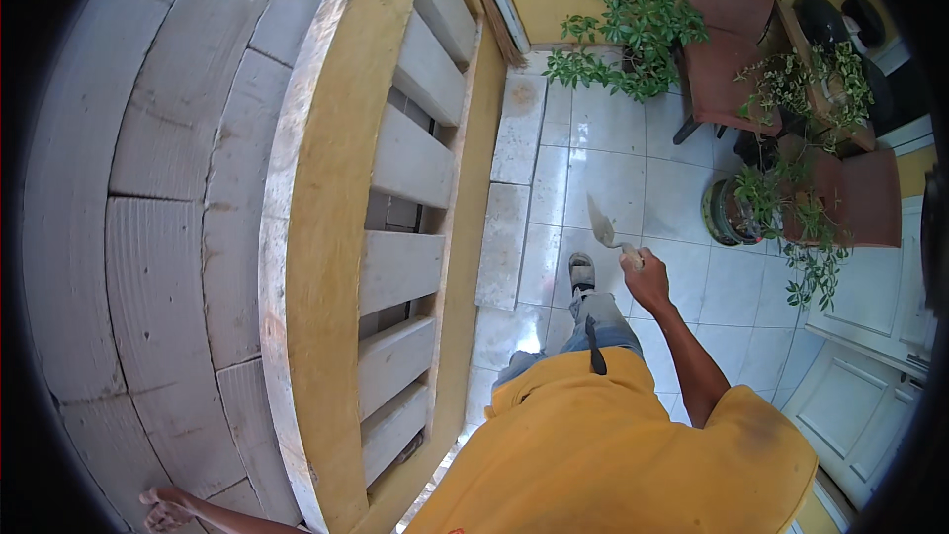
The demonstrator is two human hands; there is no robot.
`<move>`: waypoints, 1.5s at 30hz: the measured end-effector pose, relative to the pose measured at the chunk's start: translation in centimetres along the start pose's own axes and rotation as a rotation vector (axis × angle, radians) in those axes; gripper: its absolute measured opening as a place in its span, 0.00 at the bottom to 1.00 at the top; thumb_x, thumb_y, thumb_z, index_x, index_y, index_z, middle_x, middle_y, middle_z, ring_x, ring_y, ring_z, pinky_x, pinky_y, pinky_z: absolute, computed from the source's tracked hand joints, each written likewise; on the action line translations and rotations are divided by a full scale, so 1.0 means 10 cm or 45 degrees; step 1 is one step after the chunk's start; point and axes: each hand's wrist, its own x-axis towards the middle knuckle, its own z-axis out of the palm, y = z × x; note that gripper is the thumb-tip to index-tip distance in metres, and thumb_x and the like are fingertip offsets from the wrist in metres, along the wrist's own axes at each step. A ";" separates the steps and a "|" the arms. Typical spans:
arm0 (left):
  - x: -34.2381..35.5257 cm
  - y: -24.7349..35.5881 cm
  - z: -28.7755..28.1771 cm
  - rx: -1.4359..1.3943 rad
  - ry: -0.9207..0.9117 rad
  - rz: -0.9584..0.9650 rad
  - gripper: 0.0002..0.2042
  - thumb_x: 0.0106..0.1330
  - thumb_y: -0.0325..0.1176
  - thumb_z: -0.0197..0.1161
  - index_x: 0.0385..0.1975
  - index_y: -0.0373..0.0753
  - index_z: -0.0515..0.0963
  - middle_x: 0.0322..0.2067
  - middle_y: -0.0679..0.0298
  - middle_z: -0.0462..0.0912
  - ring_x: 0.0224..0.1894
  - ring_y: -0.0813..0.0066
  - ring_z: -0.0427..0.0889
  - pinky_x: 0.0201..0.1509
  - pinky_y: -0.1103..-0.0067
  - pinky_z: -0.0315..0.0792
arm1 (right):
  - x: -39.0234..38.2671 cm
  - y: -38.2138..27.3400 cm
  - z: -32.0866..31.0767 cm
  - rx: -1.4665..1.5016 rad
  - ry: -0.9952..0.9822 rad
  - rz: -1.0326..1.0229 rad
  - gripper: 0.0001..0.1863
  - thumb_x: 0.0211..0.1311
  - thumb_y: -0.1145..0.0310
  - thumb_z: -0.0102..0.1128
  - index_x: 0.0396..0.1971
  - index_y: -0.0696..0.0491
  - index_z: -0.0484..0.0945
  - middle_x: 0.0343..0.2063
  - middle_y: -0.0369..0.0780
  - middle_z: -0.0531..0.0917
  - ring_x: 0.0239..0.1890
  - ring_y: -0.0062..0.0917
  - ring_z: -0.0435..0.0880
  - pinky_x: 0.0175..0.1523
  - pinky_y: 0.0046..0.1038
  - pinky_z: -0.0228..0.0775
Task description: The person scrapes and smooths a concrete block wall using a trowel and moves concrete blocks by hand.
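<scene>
Yellow shirt point(633, 440) lies foremost; ahead, a trowel point(600, 223) points forward from the right hand point(647, 283), which clasps its handle. The left hand point(168, 510), half curled, is well apart beyond the slatted railing point(321, 237); its grip cannot be told. Floor tiles point(608, 178) extend between the pale slab point(504, 237) and potted plant point(730, 214).

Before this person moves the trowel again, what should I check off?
1. Trowel held: ok, its handle is in the right-hand grip.
2. Trowel apart from the round plant pot: ok, floor shows between.
3. Left-hand grip empty: cannot tell, fingers are curled.
4. Both feet visible: not ok, only one shoe shows.
5. Broom away from the feet: ok, upright in the far corner.
</scene>
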 end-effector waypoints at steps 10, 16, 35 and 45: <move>-0.14 1.09 -0.44 0.287 -0.178 -0.063 0.40 0.79 0.61 0.44 0.77 0.32 0.62 0.76 0.46 0.66 0.77 0.49 0.66 0.81 0.61 0.59 | 1.24 -0.29 -0.34 0.091 0.111 -0.011 0.22 0.69 0.52 0.66 0.37 0.60 0.81 0.30 0.54 0.86 0.35 0.51 0.87 0.43 0.45 0.76; -1.41 3.31 -1.10 -0.588 -0.442 0.012 0.29 0.85 0.51 0.43 0.68 0.31 0.77 0.65 0.51 0.82 0.69 0.54 0.77 0.77 0.62 0.66 | 1.42 -1.13 -0.09 0.226 -0.301 -0.102 0.22 0.67 0.52 0.67 0.45 0.57 0.84 0.35 0.54 0.88 0.41 0.50 0.89 0.48 0.45 0.79; -4.52 8.08 -0.78 -1.579 -1.730 -0.827 0.17 0.82 0.29 0.53 0.64 0.27 0.78 0.57 0.52 0.86 0.58 0.65 0.85 0.66 0.71 0.76 | 4.45 -2.05 -1.00 0.122 0.138 -0.047 0.21 0.67 0.54 0.69 0.38 0.61 0.83 0.29 0.48 0.86 0.32 0.37 0.85 0.43 0.38 0.75; -4.51 8.29 -0.62 -1.178 -1.453 -1.050 0.17 0.82 0.37 0.56 0.49 0.28 0.86 0.31 0.60 0.88 0.30 0.77 0.83 0.40 0.83 0.75 | 5.16 -3.75 -0.49 0.710 -0.185 -0.117 0.17 0.77 0.55 0.62 0.35 0.54 0.78 0.16 0.31 0.74 0.14 0.15 0.71 0.20 0.23 0.64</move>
